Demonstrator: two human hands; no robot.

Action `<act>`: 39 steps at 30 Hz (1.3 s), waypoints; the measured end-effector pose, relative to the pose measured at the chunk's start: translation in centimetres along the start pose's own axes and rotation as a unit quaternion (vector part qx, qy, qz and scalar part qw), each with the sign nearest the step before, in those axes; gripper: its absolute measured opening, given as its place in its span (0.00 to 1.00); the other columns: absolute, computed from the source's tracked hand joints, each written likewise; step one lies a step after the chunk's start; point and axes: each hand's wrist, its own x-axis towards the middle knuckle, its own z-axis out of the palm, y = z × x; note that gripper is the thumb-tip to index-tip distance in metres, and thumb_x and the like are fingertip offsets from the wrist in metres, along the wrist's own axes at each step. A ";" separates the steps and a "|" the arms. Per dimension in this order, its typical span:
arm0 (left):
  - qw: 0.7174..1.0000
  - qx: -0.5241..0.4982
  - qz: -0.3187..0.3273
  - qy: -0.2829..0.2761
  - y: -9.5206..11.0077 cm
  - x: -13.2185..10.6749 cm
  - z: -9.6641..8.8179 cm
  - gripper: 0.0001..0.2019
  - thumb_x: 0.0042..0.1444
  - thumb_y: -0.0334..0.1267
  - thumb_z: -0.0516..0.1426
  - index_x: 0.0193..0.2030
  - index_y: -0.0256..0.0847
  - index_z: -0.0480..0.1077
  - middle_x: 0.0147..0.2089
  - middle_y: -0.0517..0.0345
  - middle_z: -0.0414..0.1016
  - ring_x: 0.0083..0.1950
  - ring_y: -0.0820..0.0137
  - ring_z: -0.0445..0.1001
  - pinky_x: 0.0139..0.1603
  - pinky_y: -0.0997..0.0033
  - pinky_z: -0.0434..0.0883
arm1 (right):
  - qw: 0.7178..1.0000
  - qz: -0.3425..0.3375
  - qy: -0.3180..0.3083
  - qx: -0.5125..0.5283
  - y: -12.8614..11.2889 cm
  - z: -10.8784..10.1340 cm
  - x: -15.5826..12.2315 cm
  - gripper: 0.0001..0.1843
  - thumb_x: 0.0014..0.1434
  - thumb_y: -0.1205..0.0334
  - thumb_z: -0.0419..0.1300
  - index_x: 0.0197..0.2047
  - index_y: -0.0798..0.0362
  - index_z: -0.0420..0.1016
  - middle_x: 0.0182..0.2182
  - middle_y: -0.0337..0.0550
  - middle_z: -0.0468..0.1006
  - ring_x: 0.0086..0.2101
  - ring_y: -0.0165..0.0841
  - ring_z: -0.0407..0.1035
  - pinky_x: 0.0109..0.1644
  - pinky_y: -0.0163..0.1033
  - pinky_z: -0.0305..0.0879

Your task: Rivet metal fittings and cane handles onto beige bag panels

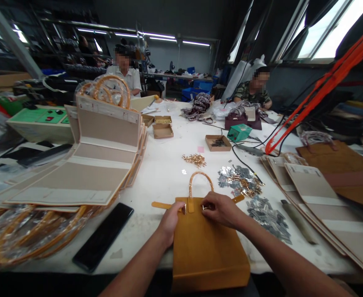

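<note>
A mustard-brown handbag (209, 251) lies at the table's front edge with its bottom toward me, and its plastic-wrapped handle (201, 175) arches away from me. My left hand (170, 222) is closed on the bag's upper left edge, thumb beside a small shiny metal fitting (185, 209). At the upper right of the bag, the fingers of my right hand (221, 208) pinch another small metal fitting (204, 207). A strap (161, 205) sticks out on the left, and a second strap end (238, 199) shows behind my right hand.
Gold metal pieces (195, 160) and silver plates (268, 218) lie in piles beyond and right of the bag. A black phone (104, 237) and stacked bag panels (107, 173) are at left. More panels (311, 189) are at right. Two co-workers sit across the table.
</note>
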 end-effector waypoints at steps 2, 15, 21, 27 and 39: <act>1.000 -0.003 -0.002 -0.002 0.0 0.0 0.0 0.16 0.59 0.43 0.56 0.46 0.33 0.77 0.35 0.46 0.82 0.37 0.58 0.82 0.44 0.61 0.79 | 1.000 -0.012 -0.009 0.026 0.2 0.0 0.0 0.06 0.57 0.66 0.64 0.39 0.50 0.78 0.37 0.37 0.75 0.36 0.30 0.68 0.42 0.36 0.61; 1.000 0.010 -0.001 0.014 0.0 -0.3 0.4 0.17 0.60 0.43 0.55 0.46 0.32 0.77 0.34 0.45 0.81 0.36 0.59 0.81 0.43 0.62 0.79 | 0.996 -0.018 0.062 0.057 0.8 1.7 -1.6 0.07 0.63 0.63 0.63 0.43 0.47 0.82 0.39 0.38 0.79 0.40 0.32 0.72 0.47 0.37 0.64; 0.999 0.025 0.003 0.024 -0.1 -0.3 0.3 0.16 0.59 0.43 0.57 0.45 0.32 0.77 0.33 0.47 0.81 0.34 0.60 0.81 0.42 0.63 0.79 | 0.995 -0.035 0.089 -0.039 0.6 2.2 -2.0 0.08 0.64 0.63 0.60 0.40 0.50 0.82 0.35 0.40 0.79 0.37 0.32 0.71 0.42 0.36 0.61; 0.999 0.029 0.001 0.013 0.0 -0.3 0.4 0.17 0.59 0.45 0.56 0.44 0.32 0.77 0.31 0.46 0.80 0.34 0.59 0.81 0.41 0.63 0.79 | 0.985 -0.040 0.138 -0.093 0.2 3.3 -1.8 0.06 0.61 0.67 0.60 0.32 0.53 0.77 0.30 0.38 0.75 0.32 0.30 0.68 0.39 0.36 0.54; 1.000 0.019 -0.011 -0.007 -0.3 -0.6 0.4 0.18 0.58 0.44 0.56 0.45 0.31 0.78 0.33 0.45 0.81 0.35 0.59 0.81 0.42 0.61 0.79 | 0.992 -0.084 0.090 0.018 1.0 1.5 -2.1 0.03 0.59 0.68 0.62 0.36 0.53 0.77 0.33 0.37 0.76 0.34 0.27 0.68 0.38 0.32 0.58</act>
